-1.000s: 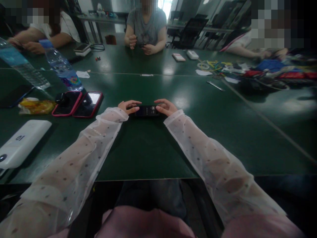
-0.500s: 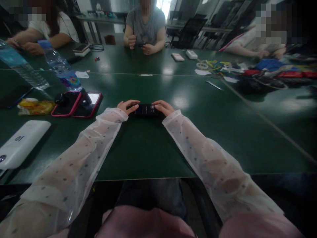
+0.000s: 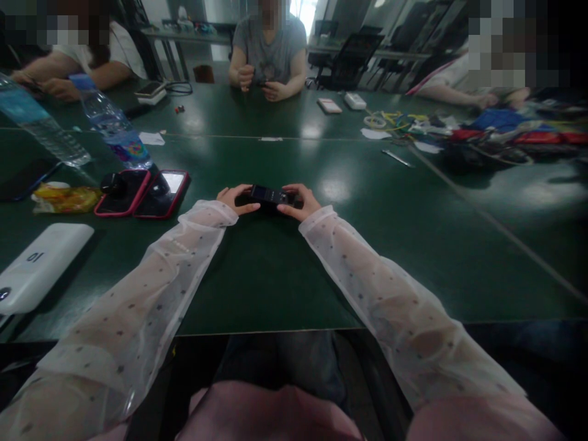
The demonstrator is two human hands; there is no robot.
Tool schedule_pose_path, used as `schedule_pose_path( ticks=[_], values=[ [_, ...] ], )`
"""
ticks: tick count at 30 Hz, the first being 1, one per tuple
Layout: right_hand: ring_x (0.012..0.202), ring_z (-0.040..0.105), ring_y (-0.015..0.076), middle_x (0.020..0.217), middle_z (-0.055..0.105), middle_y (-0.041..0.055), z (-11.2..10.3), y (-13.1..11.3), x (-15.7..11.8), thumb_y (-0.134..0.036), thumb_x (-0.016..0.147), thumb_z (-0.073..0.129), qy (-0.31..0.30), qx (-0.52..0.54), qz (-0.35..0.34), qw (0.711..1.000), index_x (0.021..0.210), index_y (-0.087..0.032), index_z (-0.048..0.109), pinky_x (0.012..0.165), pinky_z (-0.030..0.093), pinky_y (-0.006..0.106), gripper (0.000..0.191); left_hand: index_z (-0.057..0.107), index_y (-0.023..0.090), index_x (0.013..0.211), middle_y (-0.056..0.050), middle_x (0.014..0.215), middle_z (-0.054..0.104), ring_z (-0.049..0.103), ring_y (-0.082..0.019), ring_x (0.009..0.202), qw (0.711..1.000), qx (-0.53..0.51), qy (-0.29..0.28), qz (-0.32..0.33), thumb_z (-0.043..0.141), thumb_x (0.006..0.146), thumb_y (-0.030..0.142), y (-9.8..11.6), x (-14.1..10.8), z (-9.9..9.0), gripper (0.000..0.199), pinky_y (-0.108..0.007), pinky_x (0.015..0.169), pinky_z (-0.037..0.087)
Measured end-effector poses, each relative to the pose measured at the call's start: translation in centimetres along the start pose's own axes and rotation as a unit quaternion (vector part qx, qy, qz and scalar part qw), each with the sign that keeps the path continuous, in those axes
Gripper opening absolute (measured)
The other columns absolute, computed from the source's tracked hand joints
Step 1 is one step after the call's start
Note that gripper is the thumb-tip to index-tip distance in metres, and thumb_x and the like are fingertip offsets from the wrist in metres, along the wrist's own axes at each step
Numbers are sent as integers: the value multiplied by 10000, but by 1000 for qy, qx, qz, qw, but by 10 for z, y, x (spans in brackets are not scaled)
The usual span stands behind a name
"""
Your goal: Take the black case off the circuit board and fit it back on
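A small black device (image 3: 269,195) with a screen and small buttons is between my two hands, over the green table (image 3: 275,275). It is slightly tilted, its left end higher in the view. My left hand (image 3: 237,201) is at its left end, fingers behind and thumb stretched along the near side. My right hand (image 3: 301,202) grips the right end between the thumb in front and the fingers behind. Sheer white sleeves with dark stars cover both forearms.
To the left are two pink-edged phones (image 3: 163,195), a yellow packet (image 3: 64,199), a white power bank (image 3: 46,263) and two water bottles (image 3: 113,125). Cables and bags (image 3: 500,131) lie at the right, with a pen (image 3: 397,158). Three people sit across.
The black device has tilted, its left end moving up in the view. Both thumbs have moved from its top face down to its near side.
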State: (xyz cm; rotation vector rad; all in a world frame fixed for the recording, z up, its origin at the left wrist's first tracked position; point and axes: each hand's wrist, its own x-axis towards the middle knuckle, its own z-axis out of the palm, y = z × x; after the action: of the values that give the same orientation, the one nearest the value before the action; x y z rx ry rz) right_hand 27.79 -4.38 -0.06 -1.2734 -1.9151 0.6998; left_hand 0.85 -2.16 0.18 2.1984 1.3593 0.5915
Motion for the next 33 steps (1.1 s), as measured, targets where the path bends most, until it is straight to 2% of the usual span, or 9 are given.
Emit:
schedule_pose_path(
  ticks=[3,5,10,12,16,18,25,29,33],
  values=[
    [1203,507,325,1139,585,98,1,-8,-4,-499,638,787,2,-35,-5,999,1127,-282,586,1020,427,554,572,460,249,1360,-112,1356,591,529,-331,1281,1000,13,7,-25,677,674,648,0,1,0,822,-561,1144,238],
    [1207,507,332,1135,586,105,1,-10,-3,-502,636,784,5,-33,-3,999,1115,-269,591,1020,427,555,567,470,250,1348,-107,1345,600,529,-330,1281,999,24,4,-29,688,667,631,2,1,0,810,-559,1148,229],
    [1143,589,285,1171,625,88,-8,1,10,-705,656,679,16,144,28,989,1158,-263,541,1009,459,488,683,495,217,1324,-112,1315,623,552,-298,1267,999,13,4,-33,679,709,593,9,-2,-2,745,-537,1169,190],
    [1141,596,274,1183,631,86,-16,12,15,-743,661,645,50,171,47,983,1180,-268,525,1014,461,462,714,496,244,1321,-91,1322,623,553,-286,1269,1000,2,6,-23,672,727,585,10,-3,-2,707,-540,1174,173],
    [1133,578,307,1198,599,119,-28,34,18,-685,653,688,147,62,62,985,1206,-245,524,992,462,510,725,505,286,1303,-73,1318,628,554,-295,1267,1000,-2,9,-19,678,731,579,10,-5,-3,666,-565,1164,174],
    [1132,565,308,1207,568,138,-29,42,16,-656,695,664,161,5,77,984,1222,-232,523,1001,451,523,691,511,285,1299,-76,1318,627,560,-298,1259,1000,-5,11,-15,682,729,576,11,-5,-3,662,-560,1158,196],
    [1211,468,380,1168,572,134,-20,38,9,-532,718,706,146,-126,53,980,1206,-258,552,1012,388,635,580,496,279,1331,-77,1304,638,552,-297,1267,1000,-9,0,-18,660,743,603,17,-7,-7,691,-575,1149,200],
    [1244,428,418,1238,553,143,-20,28,7,-531,719,709,135,-139,43,980,1289,-272,495,989,365,686,661,527,266,1270,-80,1294,639,567,-299,1242,1000,-11,8,-17,678,722,606,17,-7,-7,662,-566,1143,233],
    [1278,384,432,1296,522,159,-24,20,4,-573,749,665,111,-141,50,983,1320,-258,473,1006,348,680,680,560,255,1191,-83,1261,648,575,-306,1219,1000,-12,9,-27,696,701,612,15,-5,-7,621,-576,1129,265]
  ],
)
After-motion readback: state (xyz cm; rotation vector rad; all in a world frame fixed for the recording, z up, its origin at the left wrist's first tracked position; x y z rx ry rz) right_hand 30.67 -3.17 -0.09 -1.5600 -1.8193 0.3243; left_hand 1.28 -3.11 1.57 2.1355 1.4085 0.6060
